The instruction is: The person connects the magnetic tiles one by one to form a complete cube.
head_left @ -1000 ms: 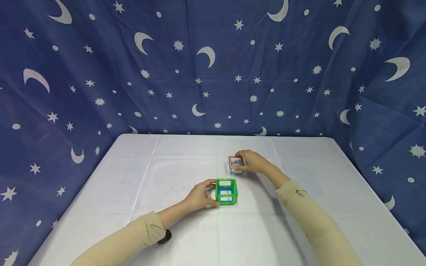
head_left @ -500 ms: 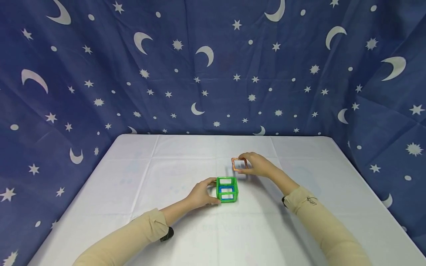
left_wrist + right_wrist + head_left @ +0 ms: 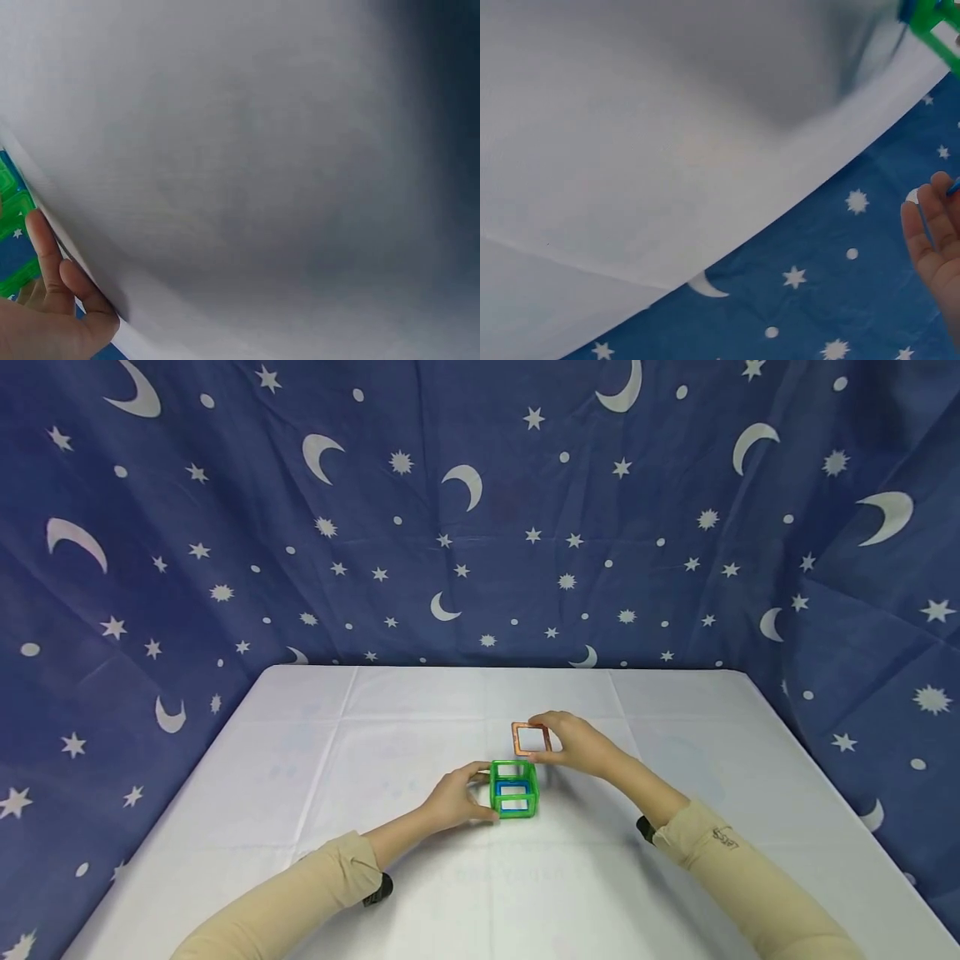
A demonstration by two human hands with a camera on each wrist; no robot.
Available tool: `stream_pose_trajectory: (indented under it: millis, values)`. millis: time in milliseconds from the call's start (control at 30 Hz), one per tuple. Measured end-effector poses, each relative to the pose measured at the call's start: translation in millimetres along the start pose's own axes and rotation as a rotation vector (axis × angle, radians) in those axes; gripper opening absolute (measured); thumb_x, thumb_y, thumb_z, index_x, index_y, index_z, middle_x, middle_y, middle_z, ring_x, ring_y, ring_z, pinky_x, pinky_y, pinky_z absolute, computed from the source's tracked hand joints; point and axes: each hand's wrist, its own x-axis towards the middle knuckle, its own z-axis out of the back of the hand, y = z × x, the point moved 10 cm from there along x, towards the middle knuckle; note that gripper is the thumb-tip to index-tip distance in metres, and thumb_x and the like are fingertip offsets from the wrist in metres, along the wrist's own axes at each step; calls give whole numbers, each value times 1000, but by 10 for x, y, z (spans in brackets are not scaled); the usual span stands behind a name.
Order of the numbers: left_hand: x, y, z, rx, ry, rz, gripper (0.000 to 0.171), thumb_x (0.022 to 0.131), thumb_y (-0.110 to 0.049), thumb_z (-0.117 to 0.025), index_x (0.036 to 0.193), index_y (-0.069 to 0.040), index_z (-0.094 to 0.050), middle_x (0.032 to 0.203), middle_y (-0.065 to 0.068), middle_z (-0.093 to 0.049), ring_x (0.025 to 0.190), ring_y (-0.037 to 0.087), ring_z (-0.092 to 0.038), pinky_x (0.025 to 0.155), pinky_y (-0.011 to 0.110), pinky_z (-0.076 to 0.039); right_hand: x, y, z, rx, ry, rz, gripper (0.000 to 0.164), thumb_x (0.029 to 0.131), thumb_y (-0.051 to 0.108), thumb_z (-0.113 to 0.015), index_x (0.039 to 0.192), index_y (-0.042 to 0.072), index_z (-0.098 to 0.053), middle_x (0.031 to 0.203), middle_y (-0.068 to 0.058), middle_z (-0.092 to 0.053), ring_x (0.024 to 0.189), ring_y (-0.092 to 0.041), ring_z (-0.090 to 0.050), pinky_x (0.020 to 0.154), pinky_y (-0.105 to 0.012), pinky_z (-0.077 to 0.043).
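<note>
An open-topped box of green magnetic tiles (image 3: 514,799) stands on the white tabletop, with a blue square tile (image 3: 513,783) at its bottom. My left hand (image 3: 450,799) grips the box from the left, thumb at the near corner and fingers at the far one. Just behind the box, my right hand (image 3: 581,743) pinches an orange square magnetic tile (image 3: 516,740) by its right side, held upright. Part of the green box (image 3: 16,217) shows beside the left fingers in the left wrist view. In the right wrist view, the right-hand fingers (image 3: 939,244) appear at the edge and the tile is mostly cut off.
A white cloth with faint creases covers the table (image 3: 360,743). Behind and beside it hangs a blue curtain (image 3: 517,493) with moons and stars. Black bands, one on the left wrist (image 3: 378,890) and one on the right (image 3: 645,828), show below the sleeves.
My right hand shifted slightly right, then came back left and nearer, bringing the orange tile close behind the green box. The left hand keeps its grip on the box, which has barely moved.
</note>
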Motion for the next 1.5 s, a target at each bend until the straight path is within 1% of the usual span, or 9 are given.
stream_pose_trajectory:
  millis: [133,267,567,933,1167,1300,1367,1433,1500]
  values:
    - [-2,-7,-4,-24,13,-7,78,69,-13,-84,135,1,-44,124,22,-60,68,14,-60,66,25,-49,-63,96,-32,29,15,-6,60,79,35,-75,124,0,-57,118,-13,-64,111,-27,-59,95,-43,-49]
    - [-10,13,10,-42,11,-1,78,69,-10,-83,135,2,-43,123,24,-60,59,11,-59,57,22,-48,-78,249,-112,53,58,20,59,78,35,-76,122,0,-57,115,-14,-64,106,-26,-60,91,-42,-51]
    - [-12,2,-15,-58,36,-39,79,72,-10,-81,137,6,-40,124,26,-58,53,10,-57,49,18,-45,-64,504,-238,47,96,61,54,76,35,-78,114,0,-62,104,-9,-67,88,-14,-60,76,-28,-53]
    - [-14,-9,-11,-48,30,-31,78,72,-12,-81,137,4,-41,124,24,-59,50,6,-51,46,17,-40,-76,524,-292,21,138,67,55,75,35,-78,112,-2,-62,92,-7,-66,71,-7,-51,65,-20,-48]
    - [7,-39,-7,-30,24,-44,76,72,-12,-81,136,4,-42,122,25,-60,50,6,-51,46,18,-41,-80,488,-291,31,163,51,54,74,33,-79,112,-2,-60,90,-8,-66,70,-9,-52,64,-21,-48]
    - [6,-31,-18,-45,47,-34,79,73,-13,-81,139,3,-39,125,25,-58,50,7,-52,48,18,-43,-107,420,-279,59,169,14,66,76,37,-77,123,-3,-55,112,-14,-65,94,-21,-63,83,-33,-54]
    - [-11,-20,-24,-85,70,-25,82,75,-14,-79,142,2,-35,128,26,-55,59,14,-60,55,21,-49,-140,346,-276,97,170,-26,74,77,39,-75,131,-4,-49,125,-18,-60,110,-30,-60,92,-42,-51]
    - [-45,-16,-14,-141,87,-17,83,79,-16,-76,146,0,-29,132,28,-51,80,26,-67,69,28,-55,-192,247,-291,161,180,-81,77,81,39,-72,137,-4,-42,133,-21,-54,120,-35,-54,96,-47,-47]
    - [-80,-16,5,-230,96,-4,82,84,-17,-71,148,-1,-23,136,30,-47,105,37,-63,84,38,-55,-252,154,-330,251,197,-127,75,86,37,-67,140,-6,-37,134,-24,-52,120,-37,-54,95,-47,-48]
